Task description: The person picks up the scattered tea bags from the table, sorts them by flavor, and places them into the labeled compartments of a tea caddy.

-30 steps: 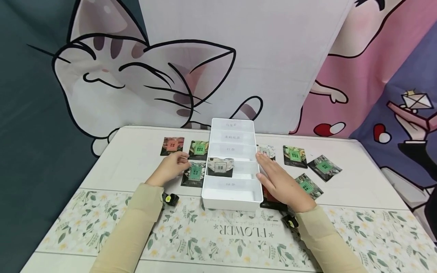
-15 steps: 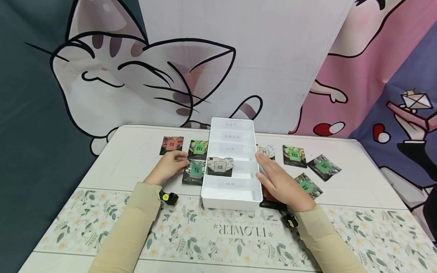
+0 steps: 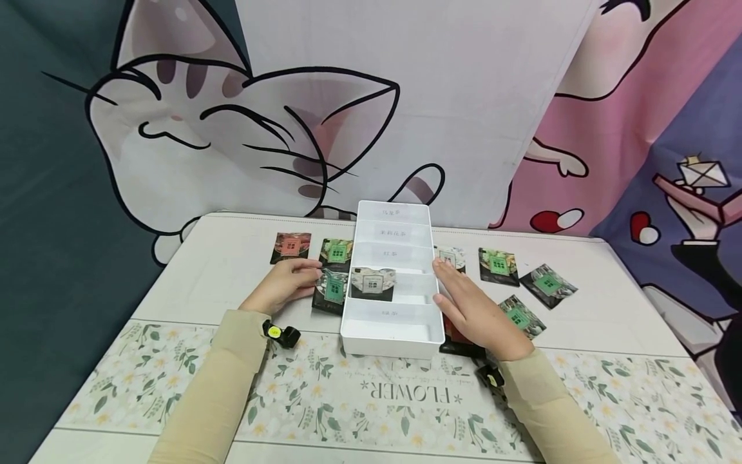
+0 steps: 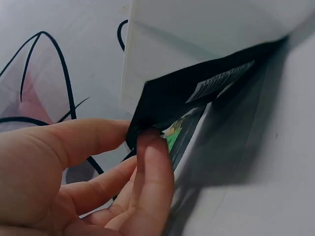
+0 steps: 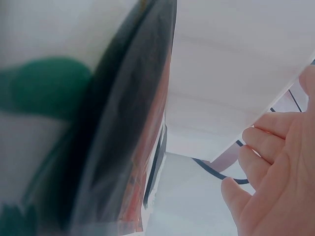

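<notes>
In the head view my left hand [image 3: 282,285] is left of a white divided box [image 3: 393,348]. Its thumb and fingers pinch the corner of a black tea bag packet [image 3: 332,291] with a green label. The left wrist view shows that packet's dark back [image 4: 177,91] with a barcode, tilted up off the table. My right hand [image 3: 480,314] lies against the box's right side with straight fingers and holds nothing. Inside the box, one pale-labelled tea packet [image 3: 373,283] lies in the second compartment from the front. The compartments bear handwritten labels.
Left of the box lie a red tea packet [image 3: 290,247] and a green one [image 3: 336,252]. On the right are several more, including a green-labelled packet [image 3: 499,265] and a red-and-black one [image 3: 458,338] partly under my right hand. A flower-print strip [image 3: 313,399] runs along the front.
The packet in my left hand has tilted up and shifted slightly right, toward the box. My right hand stays against the box.
</notes>
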Demonstrator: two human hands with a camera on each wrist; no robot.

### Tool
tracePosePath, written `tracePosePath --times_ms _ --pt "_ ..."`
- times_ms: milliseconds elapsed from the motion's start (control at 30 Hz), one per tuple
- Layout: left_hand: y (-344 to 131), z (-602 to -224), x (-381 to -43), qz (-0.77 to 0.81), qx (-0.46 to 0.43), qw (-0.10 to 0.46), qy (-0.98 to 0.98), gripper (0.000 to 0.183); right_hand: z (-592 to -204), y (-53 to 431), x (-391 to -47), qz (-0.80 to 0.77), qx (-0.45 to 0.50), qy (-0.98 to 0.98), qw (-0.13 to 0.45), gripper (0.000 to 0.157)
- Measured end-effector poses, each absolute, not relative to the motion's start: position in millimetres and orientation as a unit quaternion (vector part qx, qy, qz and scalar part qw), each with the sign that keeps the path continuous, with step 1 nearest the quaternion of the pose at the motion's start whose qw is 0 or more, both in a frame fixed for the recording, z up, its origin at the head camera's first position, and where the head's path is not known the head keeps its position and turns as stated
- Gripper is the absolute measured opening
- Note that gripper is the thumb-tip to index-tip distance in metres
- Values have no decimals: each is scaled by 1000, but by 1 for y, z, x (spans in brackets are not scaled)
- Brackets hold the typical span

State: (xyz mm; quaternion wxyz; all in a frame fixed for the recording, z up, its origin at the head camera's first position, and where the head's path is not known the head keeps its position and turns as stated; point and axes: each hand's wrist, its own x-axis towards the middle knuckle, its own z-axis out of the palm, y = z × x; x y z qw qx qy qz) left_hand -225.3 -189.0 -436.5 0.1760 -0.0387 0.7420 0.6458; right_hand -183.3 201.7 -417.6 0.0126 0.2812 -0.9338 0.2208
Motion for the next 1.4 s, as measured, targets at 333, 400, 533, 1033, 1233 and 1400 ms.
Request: tracePosePath --times_ms 333,400,533,1033,1233,1400 --pt "-187 -436 -226 644 -67 198 736 52 -418 202 -184 219 282 -934 14 62" --pt "-186 -436 -226 643 -68 196 738 50 -418 202 -184 218 282 -934 14 63" --pt "-188 -434 -225 641 -61 187 742 46 -418 202 -183 217 281 -935 15 63" --pt "-195 -428 -227 642 -54 150 750 46 -417 203 -182 202 287 -936 27 62" --pt "-198 -424 -226 637 -57 139 756 47 -418 202 -181 180 291 -939 38 61" --pt "-197 -419 -224 644 -61 126 752 43 -417 200 -180 161 290 -942 48 61"
